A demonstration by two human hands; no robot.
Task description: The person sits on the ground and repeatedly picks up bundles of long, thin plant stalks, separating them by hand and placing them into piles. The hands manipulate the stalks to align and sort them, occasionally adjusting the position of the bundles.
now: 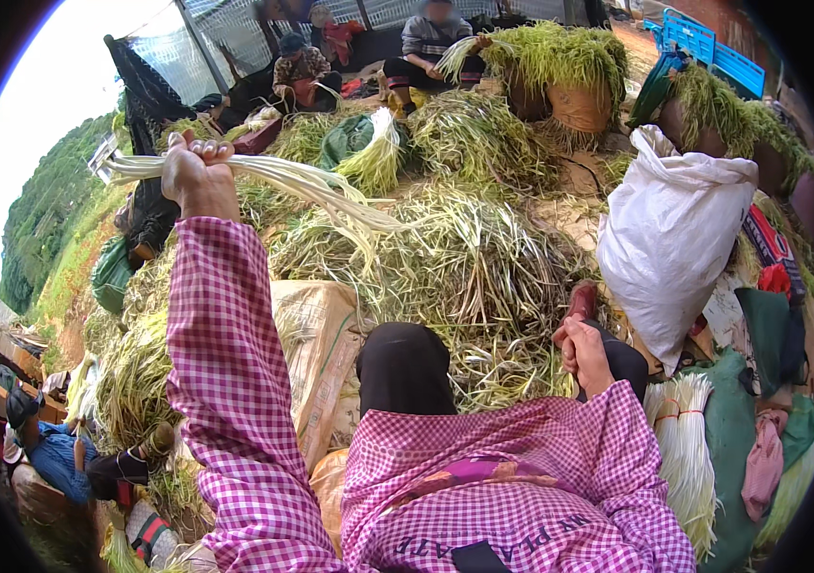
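Pale stalks (297, 180), raised in the left hand (200, 177)
The fingers wrap the bunch near one end; it looks light, bendy and easily bruised, best gripped together there. Its loose ends droop above the heap (469, 258). The right hand (586, 358) is curled beside a knee (628, 361); I cannot tell if it holds anything.

There was one left hand (199, 177) at ten o'clock and one right hand (586, 353) between three and four, making two. One bunch of pale stalks (283, 173) was between ten and eleven. One white sack (676, 244) was near three, one blue cart (712, 53) near two, and at least one banded bundle (686, 463) at four. At least four other people (55, 458) showed. Loose stalks (493, 258) were uncountable.
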